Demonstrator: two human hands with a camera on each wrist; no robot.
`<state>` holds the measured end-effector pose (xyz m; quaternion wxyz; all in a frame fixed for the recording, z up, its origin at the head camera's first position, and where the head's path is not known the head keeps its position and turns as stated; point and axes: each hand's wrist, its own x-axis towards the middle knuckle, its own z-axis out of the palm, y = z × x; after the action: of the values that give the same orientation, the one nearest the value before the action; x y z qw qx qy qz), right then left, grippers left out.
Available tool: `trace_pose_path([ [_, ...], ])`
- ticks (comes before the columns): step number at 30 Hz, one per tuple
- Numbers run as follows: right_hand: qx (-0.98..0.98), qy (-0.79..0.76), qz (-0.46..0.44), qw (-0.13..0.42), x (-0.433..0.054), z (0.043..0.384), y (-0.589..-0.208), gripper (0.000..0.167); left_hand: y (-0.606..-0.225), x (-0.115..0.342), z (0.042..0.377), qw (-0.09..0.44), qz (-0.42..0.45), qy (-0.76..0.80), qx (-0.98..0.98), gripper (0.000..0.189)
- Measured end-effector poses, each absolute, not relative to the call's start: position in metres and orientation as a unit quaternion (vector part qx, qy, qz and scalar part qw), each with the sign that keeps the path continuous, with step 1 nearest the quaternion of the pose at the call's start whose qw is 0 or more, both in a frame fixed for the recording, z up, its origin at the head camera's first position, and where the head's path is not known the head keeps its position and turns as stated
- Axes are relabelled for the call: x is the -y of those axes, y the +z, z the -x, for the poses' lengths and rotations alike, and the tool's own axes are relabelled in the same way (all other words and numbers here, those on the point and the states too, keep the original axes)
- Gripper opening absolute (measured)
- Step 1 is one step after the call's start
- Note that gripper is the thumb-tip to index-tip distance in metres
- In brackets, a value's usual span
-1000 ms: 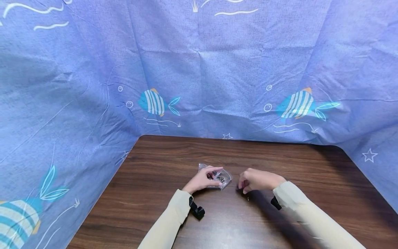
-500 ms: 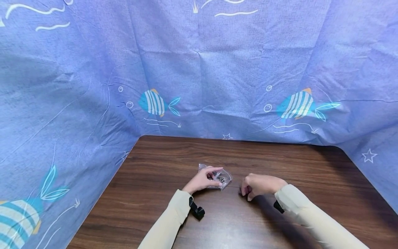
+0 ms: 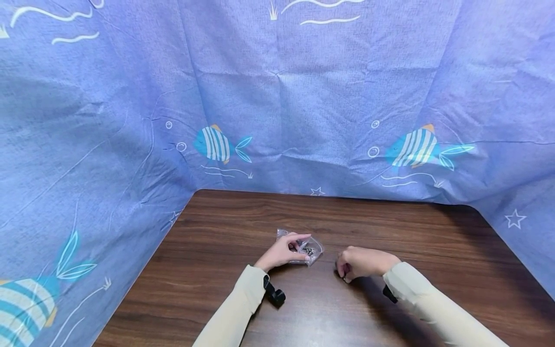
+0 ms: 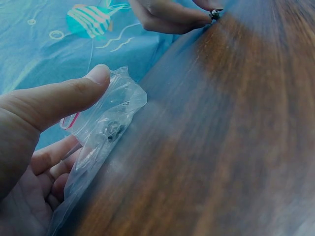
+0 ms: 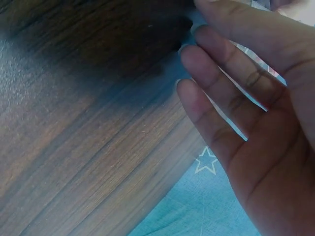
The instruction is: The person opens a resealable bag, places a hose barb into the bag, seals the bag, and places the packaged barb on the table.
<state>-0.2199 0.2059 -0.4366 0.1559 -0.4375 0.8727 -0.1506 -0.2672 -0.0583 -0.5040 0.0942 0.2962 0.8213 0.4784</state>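
My left hand [image 3: 282, 252] holds a clear zip bag [image 3: 318, 251] on the table, thumb on one side and fingers on the other. Inside the bag lies a cluster of small dark and silvery metal pieces [image 3: 308, 250]. In the left wrist view the bag [image 4: 125, 98] has a red strip near its mouth, beside the thumb. To the right of the bag, my right hand [image 3: 362, 261] is low over the table. Its thumb and index finger pinch a small shiny metal piece [image 4: 215, 14], its exact kind too small to tell.
The dark wood-grain table [image 3: 243, 212] runs up to a blue cloth backdrop [image 3: 303, 106] with fish prints at the back and sides. A black strap mount [image 3: 275, 294] sits on the left wrist and another [image 3: 389, 293] on the right.
My right hand has shifted slightly towards me and closed on the small metal piece that lay on the table a second ago. The left hand and the bag have stayed in place.
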Motion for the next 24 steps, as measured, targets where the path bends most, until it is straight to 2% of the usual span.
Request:
trace_pose_path([
  [13, -0.881, -0.138, 0.428, 0.148, -0.2027, 0.2183, -0.4352, 0.010, -0.5027, 0.0578, 0.2676, 0.098, -0.296, 0.487, -0.816, 0.061],
  [24, -0.883, -0.117, 0.447, 0.089, -0.2007, 0.2259, -0.4390, 0.011, -0.5022, 0.0569, 0.2653, 0.091, -0.295, 0.489, -0.816, 0.060],
])
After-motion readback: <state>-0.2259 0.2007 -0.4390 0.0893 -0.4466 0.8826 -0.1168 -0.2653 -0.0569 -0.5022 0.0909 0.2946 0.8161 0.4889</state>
